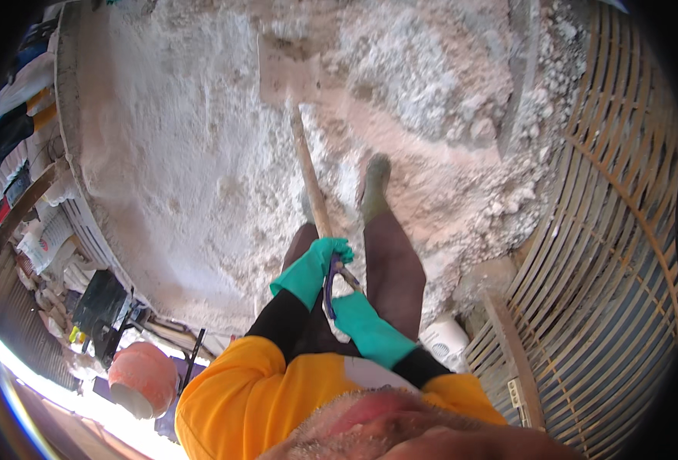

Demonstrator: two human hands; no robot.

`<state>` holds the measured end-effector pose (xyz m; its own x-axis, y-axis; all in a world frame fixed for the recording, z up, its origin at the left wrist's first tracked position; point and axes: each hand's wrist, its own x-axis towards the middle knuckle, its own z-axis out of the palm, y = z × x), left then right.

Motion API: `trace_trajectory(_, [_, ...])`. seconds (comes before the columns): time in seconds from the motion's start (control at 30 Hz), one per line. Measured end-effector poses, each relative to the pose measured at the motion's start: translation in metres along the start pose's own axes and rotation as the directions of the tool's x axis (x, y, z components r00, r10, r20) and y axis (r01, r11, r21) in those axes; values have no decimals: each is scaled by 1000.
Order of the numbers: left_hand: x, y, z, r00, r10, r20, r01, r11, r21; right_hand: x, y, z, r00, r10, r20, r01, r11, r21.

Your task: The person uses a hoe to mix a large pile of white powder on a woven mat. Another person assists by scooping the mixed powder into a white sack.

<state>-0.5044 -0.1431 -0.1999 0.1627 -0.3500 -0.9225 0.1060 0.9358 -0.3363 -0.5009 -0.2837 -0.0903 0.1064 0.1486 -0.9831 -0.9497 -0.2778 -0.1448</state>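
A long-handled shovel lies out ahead of me, its wide, dust-caked blade (281,73) resting on pale powder and its wooden shaft (309,165) running back between my legs. My left hand (312,272), in a green rubber glove, is closed around the upper shaft. Closer to my body, my right hand (357,310), gloved the same way, is closed at the purple D-shaped grip (329,287) on the shaft's end. Its fingers are partly hidden. White and pinkish loose powder (178,153) surrounds the blade and my boots.
A lumpy powder heap (423,69) rises at the far right. Curved metal slats (592,307) bound the right side, with a wooden post (511,356) and a white container (444,337) nearby. On the left are a low rim (74,146), an orange drum (143,376) and sacks (47,238).
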Motion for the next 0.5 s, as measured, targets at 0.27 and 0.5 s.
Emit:
trace_trajectory(0.27, [81, 34, -18, 982, 185, 25, -187, 971, 147, 53, -22, 1, 839, -362, 406, 437, 3, -900])
trace_trajectory(0.5, [48, 100, 63, 965, 239, -110, -211, 953, 216, 66, -90, 34, 795, -228, 562, 464, -368, -805])
